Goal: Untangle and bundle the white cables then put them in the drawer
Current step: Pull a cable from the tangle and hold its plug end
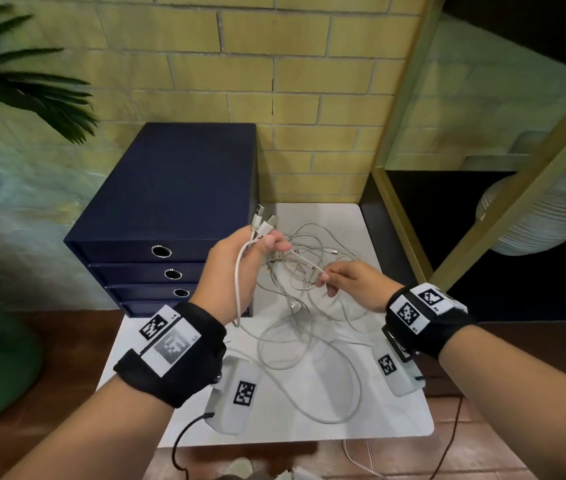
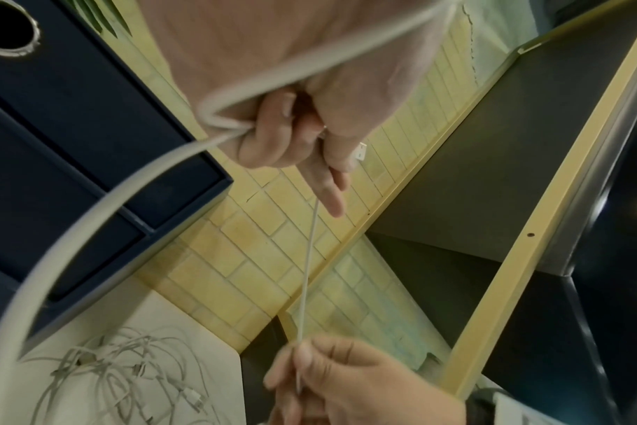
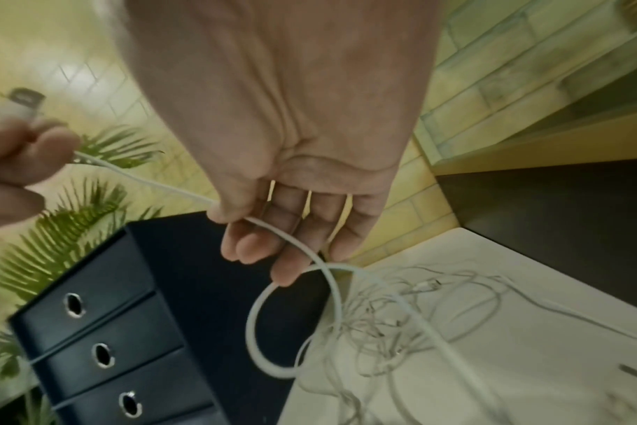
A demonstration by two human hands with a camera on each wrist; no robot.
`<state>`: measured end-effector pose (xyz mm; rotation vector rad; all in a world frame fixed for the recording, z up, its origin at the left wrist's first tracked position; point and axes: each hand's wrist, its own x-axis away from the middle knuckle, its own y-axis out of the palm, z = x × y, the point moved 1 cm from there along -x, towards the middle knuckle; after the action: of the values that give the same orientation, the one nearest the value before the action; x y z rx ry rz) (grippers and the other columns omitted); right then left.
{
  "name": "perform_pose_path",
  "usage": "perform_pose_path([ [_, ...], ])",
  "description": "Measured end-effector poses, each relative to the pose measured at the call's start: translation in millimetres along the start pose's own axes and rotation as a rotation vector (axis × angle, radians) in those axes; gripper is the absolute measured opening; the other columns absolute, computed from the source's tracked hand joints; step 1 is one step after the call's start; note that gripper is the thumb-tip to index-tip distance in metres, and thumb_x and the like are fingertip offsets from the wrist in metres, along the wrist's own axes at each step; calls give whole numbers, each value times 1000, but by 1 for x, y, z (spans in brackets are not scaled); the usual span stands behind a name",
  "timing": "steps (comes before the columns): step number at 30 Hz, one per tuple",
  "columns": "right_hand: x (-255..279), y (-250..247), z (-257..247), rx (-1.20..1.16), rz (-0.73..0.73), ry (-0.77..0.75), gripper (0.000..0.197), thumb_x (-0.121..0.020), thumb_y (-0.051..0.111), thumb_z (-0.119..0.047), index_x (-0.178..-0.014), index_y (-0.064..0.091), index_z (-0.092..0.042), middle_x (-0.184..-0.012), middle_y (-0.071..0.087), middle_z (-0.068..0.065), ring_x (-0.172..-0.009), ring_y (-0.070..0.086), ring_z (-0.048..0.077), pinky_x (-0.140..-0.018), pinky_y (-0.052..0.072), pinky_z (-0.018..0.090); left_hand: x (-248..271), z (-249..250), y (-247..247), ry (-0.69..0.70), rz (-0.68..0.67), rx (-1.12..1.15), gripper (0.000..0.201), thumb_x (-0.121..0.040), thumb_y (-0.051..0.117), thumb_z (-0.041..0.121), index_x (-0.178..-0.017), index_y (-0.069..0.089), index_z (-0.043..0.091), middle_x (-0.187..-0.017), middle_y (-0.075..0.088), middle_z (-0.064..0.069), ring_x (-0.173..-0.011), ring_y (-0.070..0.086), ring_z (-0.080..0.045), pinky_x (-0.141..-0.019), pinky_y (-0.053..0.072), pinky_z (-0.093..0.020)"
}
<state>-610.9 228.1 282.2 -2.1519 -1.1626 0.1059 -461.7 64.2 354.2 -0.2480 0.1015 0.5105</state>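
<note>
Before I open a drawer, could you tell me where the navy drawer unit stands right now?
In the head view the navy drawer unit stands at the white table's back left, against the brick wall, beside the left hand.

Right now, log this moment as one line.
left hand: grips plug ends | right hand: pinches cable | tangle: on table | drawers: shut

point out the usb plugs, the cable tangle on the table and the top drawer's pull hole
usb plugs [image 1: 264, 219], head view, on the metal ends above the left hand.
cable tangle [image 1: 304, 271], head view, on its dense knot.
top drawer's pull hole [image 1: 161, 251], head view, on the dark opening.
</note>
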Motion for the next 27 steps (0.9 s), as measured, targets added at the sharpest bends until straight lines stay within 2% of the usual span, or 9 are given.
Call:
perform_pose_path([
  [5, 0, 3, 22, 20, 23, 114, 21, -97, 42, -10, -90, 61, -14, -73, 58, -5, -65, 51, 11, -57, 38, 13, -11, 6, -11, 78, 87, -14, 21, -99, 47, 15, -110, 65, 14, -101, 72, 13, -103, 56, 15, -88, 35, -2],
  [8, 2, 3, 36, 4, 102, 157, 22, -95, 40, -7, -100, 60, -15, -74, 61, 3, -75, 62, 21, -70, 44, 24, -14, 6, -15, 83, 54, -39, 30, -99, 45, 11, -113, 61, 31, -110, 70, 15, -108, 59, 1, -93, 39, -14],
  [10, 2, 1, 42, -16, 187, 167, 24, -95, 39, -5, -104, 56, -20, -72, 59, 7, -75, 65, 26, -71, 45, 30, -16, 1, -17, 62, 20, -157, 38, -98, 44, 10, -115, 59, 42, -109, 69, 13, -93, 56, -9, -79, 41, -16],
  [12, 2, -1, 45, -131, 298, 171, 27, -94, 38, -1, -99, 56, -22, -73, 53, 8, -66, 62, 24, -73, 50, 37, -16, -4, -20, 46, -7, -264, 39, -98, 43, 12, -125, 59, 37, -107, 65, 5, -85, 49, -9, -74, 36, -12],
  [14, 4, -4, 48, -220, 430, 175, 28, -94, 37, 2, -98, 59, -15, -71, 51, 4, -62, 57, 20, -69, 55, 38, -15, -6, -23, 43, -19, -310, 40, -98, 42, 13, -128, 59, 34, -94, 64, 0, -74, 47, -8, -67, 38, -16],
  [17, 6, -10, 46, -204, 552, 156, 30, -92, 37, 4, -95, 64, -9, -69, 53, 1, -61, 53, 15, -55, 48, 15, -12, -10, -25, 0, -10, -340, 43, -97, 42, 9, -121, 63, 39, -53, 41, 6, -44, 30, -6, -46, 27, -20],
  [22, 3, -17, 36, -306, 722, 104, 25, -92, 48, -7, -95, 68, -21, -83, 64, 3, -65, 59, 12, -66, 47, 28, -6, -22, -24, -65, -15, -423, 43, -95, 42, 9, -114, 68, 38, -42, 38, 9, -39, 32, -10, -41, 25, -19],
  [24, 4, -21, 26, -387, 727, 74, 21, -93, 49, -14, -100, 68, -20, -79, 65, -1, -69, 64, 13, -58, 44, 24, -5, -29, -23, -96, -28, -428, 42, -96, 41, 10, -117, 67, 36, -40, 39, 10, -40, 33, -9, -42, 26, -20],
  [27, 2, -23, 7, -558, 577, 26, 21, -96, 46, -13, -104, 65, -18, -77, 65, -1, -60, 67, 12, -40, 35, 15, -2, -37, -20, -132, -61, -423, 43, -96, 40, 10, -119, 66, 34, -44, 38, 9, -42, 32, -10, -46, 27, -24],
])
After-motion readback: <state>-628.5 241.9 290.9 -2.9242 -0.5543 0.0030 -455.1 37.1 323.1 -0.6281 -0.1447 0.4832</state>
